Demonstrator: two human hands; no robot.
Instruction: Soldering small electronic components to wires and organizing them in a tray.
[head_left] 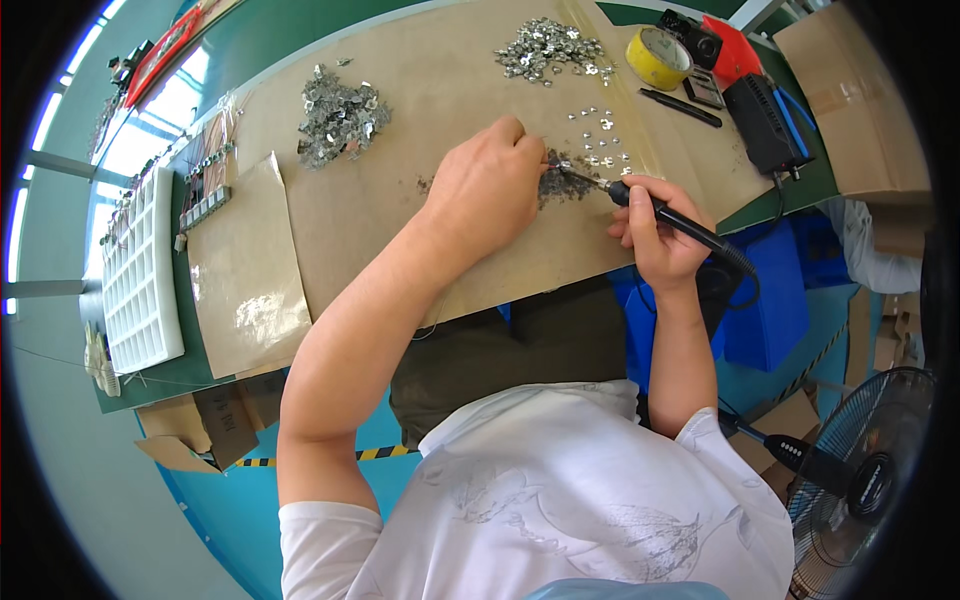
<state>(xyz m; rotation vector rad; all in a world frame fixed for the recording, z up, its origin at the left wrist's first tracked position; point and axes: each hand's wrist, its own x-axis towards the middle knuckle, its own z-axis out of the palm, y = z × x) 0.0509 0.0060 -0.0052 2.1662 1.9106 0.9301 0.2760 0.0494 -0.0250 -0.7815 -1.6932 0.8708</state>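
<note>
**Mia:** What is the right hand doing?

**Tom:** Its fingers are curled tight around a black tool that looks like a pen. A black cord runs from the back of the tool. The thin metal tip points left, at the other hand.

**Mia:** And the left hand?

**Tom:** It lies on the brown paper that covers the table. The fingers are bent and pressed together at the tips. They seem to pinch a tiny metal piece, but it is too small to see well. The tool tip touches right there.

**Mia:** What is under the fingers?

**Tom:** A dark smudgy patch on the paper, just beside the left hand.

**Mia:** I see shiny bits!

**Tom:** Yes. One pile of little metal parts sits far up on the left. Another pile sits at the top. A few small shiny pieces lie in rows near the tool tip.

**Mia:** What else is on the table?

**Tom:** A yellow roll of tape, a black pen and a black box on the right. A white tray with many little squares is on the left.

**Mia:** And lower down?

**Tom:** A fan stands at the bottom right.
</note>
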